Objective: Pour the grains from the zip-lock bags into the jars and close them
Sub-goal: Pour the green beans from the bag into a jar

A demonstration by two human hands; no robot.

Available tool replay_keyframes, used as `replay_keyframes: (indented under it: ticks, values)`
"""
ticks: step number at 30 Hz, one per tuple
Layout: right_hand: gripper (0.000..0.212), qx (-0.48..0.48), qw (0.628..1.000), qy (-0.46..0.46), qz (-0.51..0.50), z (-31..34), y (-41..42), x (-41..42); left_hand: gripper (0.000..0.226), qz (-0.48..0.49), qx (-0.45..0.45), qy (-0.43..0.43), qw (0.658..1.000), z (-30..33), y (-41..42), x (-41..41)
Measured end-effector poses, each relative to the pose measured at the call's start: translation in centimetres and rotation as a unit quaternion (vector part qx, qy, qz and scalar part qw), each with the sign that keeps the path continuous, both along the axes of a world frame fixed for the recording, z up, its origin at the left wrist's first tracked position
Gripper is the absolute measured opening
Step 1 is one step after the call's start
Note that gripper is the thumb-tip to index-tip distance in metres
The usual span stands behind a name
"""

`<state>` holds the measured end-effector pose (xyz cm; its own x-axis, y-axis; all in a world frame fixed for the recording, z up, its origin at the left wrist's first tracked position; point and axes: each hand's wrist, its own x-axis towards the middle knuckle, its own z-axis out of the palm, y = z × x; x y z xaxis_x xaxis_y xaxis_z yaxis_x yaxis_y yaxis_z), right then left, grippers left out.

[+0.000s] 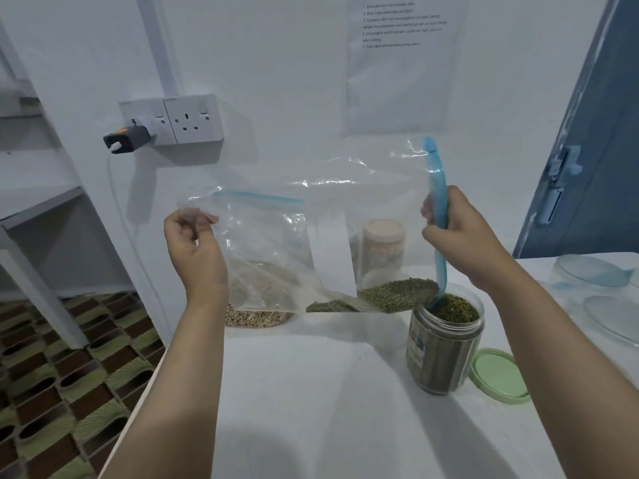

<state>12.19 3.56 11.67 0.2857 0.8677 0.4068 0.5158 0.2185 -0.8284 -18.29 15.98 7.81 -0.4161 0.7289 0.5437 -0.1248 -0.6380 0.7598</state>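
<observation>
Your right hand has its grip closed around the blue zip strip of the clear bag, fingers curled round it just above the jar. Your left hand pinches the bag's opposite corner between thumb and fingertips, held up at about the same height. The bag hangs tilted between both hands, its lower edge sagging with green grains that run toward the mouth of the open jar. The jar stands upright on the white table, nearly full of green grains. Its green lid lies flat just beside it on the right. Behind, a second bag of pale grains rests on the table near the wall.
</observation>
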Motion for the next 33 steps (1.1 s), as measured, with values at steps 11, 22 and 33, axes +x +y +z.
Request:
replay_keyframes:
  ticks: [11,22,33]
  values:
    - [0.011,0.037,0.996,-0.059,-0.049,-2.6,-1.3,1.0,0.012,-0.008,-0.014,0.000,1.000,-0.9,0.3,0.1]
    - [0.011,0.059,0.997,0.005,-0.057,-0.9,-0.6,1.7,0.016,-0.018,-0.017,-0.022,0.999,-1.0,0.7,0.1]
    - [0.010,0.093,0.994,0.016,-0.055,-1.2,-0.7,0.9,0.019,0.023,-0.083,0.012,0.996,-2.5,-1.0,1.2]
